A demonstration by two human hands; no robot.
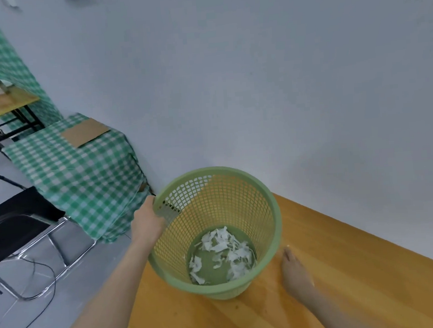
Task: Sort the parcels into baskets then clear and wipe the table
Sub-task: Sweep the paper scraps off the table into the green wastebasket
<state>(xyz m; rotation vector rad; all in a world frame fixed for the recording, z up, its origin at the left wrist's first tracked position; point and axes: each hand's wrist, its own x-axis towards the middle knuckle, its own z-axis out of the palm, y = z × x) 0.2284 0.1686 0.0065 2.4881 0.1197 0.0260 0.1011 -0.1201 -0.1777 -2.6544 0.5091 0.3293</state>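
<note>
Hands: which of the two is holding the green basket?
The left hand, gripping the green basket by its rim. The right hand holds nothing: it lies flat on the wooden table beside the basket.

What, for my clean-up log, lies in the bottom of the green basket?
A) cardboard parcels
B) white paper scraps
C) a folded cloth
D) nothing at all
B: white paper scraps lie scattered over the bottom of the green basket, which the left hand grips by its rim on the wooden table.
</note>
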